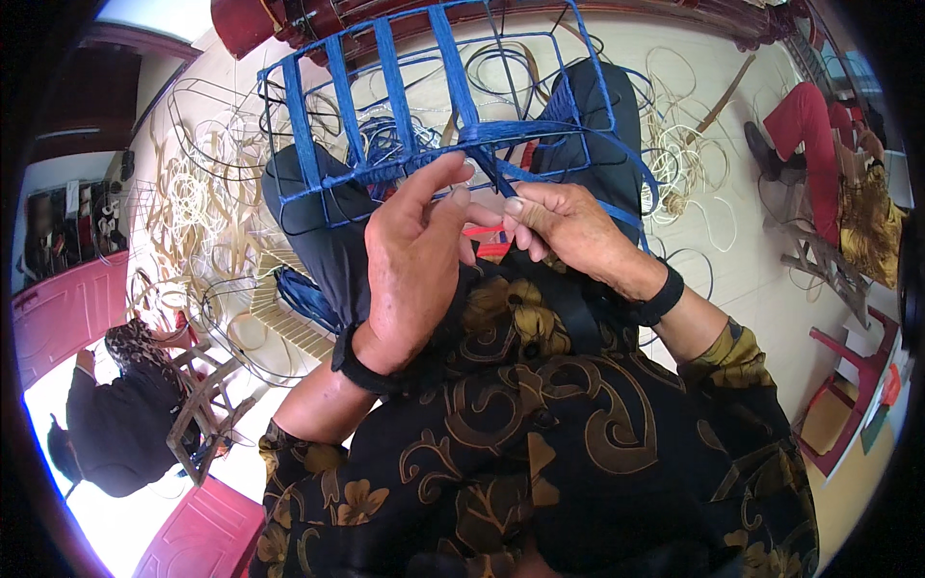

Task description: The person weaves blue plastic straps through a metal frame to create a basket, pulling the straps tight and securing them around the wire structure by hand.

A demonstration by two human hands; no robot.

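Observation:
A wire frame wrapped in blue strips [395,91] rests across my lap, with several wide blue bands running over it. My right hand [568,226] is closed in a pinch on a dark blue strip [493,171] that comes off the frame's near edge. My left hand [419,255] is beside it at the same edge. Its index finger and thumb are apart, with nothing visible between them, and its other fingers curl partly out of sight. A loose blue strip [631,166] loops out to the right of the frame.
Pale strips [207,183] lie in a tangle on the floor to the left, and more pale strands [689,159] lie at right. Dark red furniture [251,24] stands beyond the frame. One person [125,414] sits at far left, another [814,144] at far right. A red stool [848,385] stands at right.

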